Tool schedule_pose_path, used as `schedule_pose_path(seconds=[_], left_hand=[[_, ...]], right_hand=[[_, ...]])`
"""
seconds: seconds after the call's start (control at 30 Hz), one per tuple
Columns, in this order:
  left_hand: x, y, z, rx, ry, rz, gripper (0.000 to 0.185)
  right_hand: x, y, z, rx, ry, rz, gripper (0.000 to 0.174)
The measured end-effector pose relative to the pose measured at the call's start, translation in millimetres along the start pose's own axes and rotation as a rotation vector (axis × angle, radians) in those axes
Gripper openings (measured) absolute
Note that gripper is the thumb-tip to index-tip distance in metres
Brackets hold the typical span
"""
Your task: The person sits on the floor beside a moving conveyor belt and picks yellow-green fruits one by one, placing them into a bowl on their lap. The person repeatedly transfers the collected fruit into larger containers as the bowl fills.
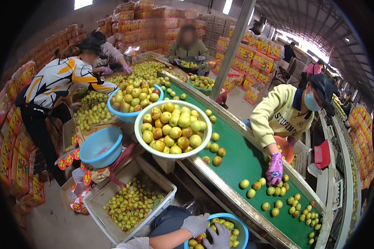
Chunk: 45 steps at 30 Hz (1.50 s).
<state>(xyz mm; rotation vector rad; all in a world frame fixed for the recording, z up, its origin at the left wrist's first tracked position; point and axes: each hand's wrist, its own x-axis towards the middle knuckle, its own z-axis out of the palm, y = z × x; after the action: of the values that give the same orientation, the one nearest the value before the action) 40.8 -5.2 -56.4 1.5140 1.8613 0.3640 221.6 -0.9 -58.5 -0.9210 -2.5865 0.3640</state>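
Observation:
My left hand (195, 225), in a grey glove, is at the near-left rim of a light-blue plastic basin (245, 231); what its curled fingers hold, if anything, is hidden. Over the green and brown jujubes (235, 232) in that basin, my right hand (218, 237), also grey-gloved, lies with its fingers spread, touching the fruit. The basin is beside the metal side rail (230, 193) of a green conveyor belt (230, 169). Loose jujubes (278, 204) are scattered along the belt. Left of my hands stands a pale plastic crate (162, 199) with small jujubes at its bottom.
A white-rimmed bowl (208, 137) heaped with jujubes overhangs the belt's near rail. Beside it are a full blue basin (112, 110) and another blue basin (101, 146). Across the belt, a co-worker's purple-gloved hand (274, 169) touches fruit. Printed cartons (21, 165) are stacked at left.

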Motion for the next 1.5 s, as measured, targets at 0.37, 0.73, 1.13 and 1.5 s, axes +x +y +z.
schedule_pose_path(seconds=[0.37, 0.73, 1.13, 1.5], left_hand=[[-7.8, -8.2, 7.7, -0.008, 0.037, 0.018, 0.036], [-1.9, -4.0, 2.7, -0.057, 0.012, 0.017, 0.033], [-7.3, -10.8, 3.9, -0.006, 0.027, -0.013, 0.032], [-11.3, 10.6, -9.4, 0.059, 0.095, -0.160, 0.029]], right_hand=[[33.6, 9.4, -75.5, -0.015, 0.336, -0.039, 0.029], [3.4, 274.5, -149.4, -0.308, 0.342, 0.932, 0.059], [62.8, 215.5, -118.7, -0.261, 0.164, 0.645, 0.032], [-3.3, 139.8, -129.3, -0.136, 0.474, 0.503, 0.015]])
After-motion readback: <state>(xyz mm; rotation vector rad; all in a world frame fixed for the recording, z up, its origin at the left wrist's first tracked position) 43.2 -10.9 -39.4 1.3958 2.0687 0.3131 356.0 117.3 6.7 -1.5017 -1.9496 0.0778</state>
